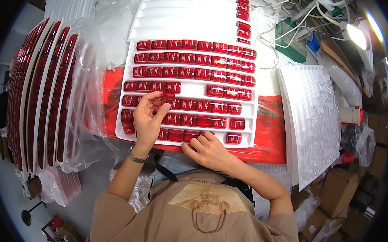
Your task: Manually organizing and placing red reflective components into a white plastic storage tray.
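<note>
Your left hand (pixel 148 117) is pinching one glossy red container (pixel 168 95) between thumb and fingers, holding it tilted above the white ribbed tray (pixel 193 89), left of its middle. Your right hand (pixel 208 149) is curling its fingers at the tray's near edge, beside the front row; I cannot tell whether they are gripping anything. Under both hands, rows of red containers (pixel 197 104) are filling the tray's grooves, with the fourth row from the far edge showing a gap. At the near left corner, one container is lying askew. The tray is sitting on a red table cover (pixel 270 124). Beyond its far edge, a second tray (pixel 177 16) is carrying containers along its right edge. Loaded trays (pixel 26 109) are standing at your left; white trays (pixel 311 121) are leaning at your right.
</note>
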The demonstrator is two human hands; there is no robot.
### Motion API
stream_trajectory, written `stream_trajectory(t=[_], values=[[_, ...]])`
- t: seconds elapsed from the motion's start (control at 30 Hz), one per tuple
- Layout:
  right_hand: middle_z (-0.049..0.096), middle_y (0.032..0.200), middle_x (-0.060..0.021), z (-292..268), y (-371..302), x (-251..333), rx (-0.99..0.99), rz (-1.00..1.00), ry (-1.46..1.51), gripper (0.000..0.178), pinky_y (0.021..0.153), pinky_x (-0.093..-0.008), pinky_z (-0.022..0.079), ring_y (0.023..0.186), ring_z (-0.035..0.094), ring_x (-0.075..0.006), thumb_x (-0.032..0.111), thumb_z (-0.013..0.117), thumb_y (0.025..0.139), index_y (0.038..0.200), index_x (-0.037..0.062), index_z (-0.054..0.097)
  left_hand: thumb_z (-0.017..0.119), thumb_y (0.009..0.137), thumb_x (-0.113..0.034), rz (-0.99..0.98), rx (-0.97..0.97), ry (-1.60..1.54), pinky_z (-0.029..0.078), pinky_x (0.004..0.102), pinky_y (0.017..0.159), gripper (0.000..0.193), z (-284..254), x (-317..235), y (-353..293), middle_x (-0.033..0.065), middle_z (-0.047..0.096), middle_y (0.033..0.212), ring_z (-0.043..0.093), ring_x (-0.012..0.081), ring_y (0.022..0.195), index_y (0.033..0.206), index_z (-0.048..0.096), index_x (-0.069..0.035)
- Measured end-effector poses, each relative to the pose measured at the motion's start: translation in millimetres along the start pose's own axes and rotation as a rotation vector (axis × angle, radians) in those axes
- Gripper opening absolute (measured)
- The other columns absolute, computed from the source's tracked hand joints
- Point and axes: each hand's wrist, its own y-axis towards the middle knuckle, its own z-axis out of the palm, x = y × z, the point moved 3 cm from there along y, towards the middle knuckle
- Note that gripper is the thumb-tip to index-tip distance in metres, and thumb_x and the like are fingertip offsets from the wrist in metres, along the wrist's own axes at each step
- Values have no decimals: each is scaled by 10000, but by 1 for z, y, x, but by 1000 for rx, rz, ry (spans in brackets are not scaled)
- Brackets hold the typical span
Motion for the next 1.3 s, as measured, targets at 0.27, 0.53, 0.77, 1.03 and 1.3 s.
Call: stream_trajectory(t=[0.27, 0.53, 0.77, 1.03, 1.3], values=[[584, 764, -26, -65, -1, -33, -545, 662, 1417, 133, 685, -243, 445, 744, 559, -98, 8, 598, 869, 989, 15, 541, 722, 752, 47, 142, 218, 127, 463, 255, 839, 417, 10, -19, -18, 67, 570, 1045, 567, 124, 914, 1133, 551, 28], [680, 843, -116, -72, -8, -35, -789, 587, 654, 198, 714, -296, 467, 789, 622, -184, -28, 730, 716, 900, 8, 665, 787, 654, 4, 220, 282, 178, 499, 303, 779, 462, 75, -22, -51, 86, 620, 985, 613, 206, 895, 1092, 651, -55], [594, 1183, -195, -112, -39, -25, -287, 621, 694, 462, 872, -377, 467, 1037, 586, -287, 107, 700, 796, 1223, -10, 567, 740, 699, 17, 152, 303, 185, 496, 290, 760, 403, 58, -23, -35, 103, 573, 1008, 596, 210, 908, 1088, 646, -32], [475, 1276, -230, -172, -193, -105, 6, 1387, -607, 499, 941, -437, 395, 1121, 481, -397, 124, 633, 850, 1316, 55, 469, 720, 717, -37, 575, 529, 1049, 444, 361, 790, 316, 68, -9, 50, 101, 550, 937, 536, 250, 896, 1019, 640, 5], [501, 1064, -174, -178, -191, -117, -148, 1116, -412, 314, 883, -423, 417, 1024, 502, -390, -10, 584, 790, 1098, 17, 525, 784, 684, -134, 555, 416, 1024, 445, 352, 796, 416, 40, -26, 57, 72, 563, 949, 533, 217, 888, 1056, 653, -1]])
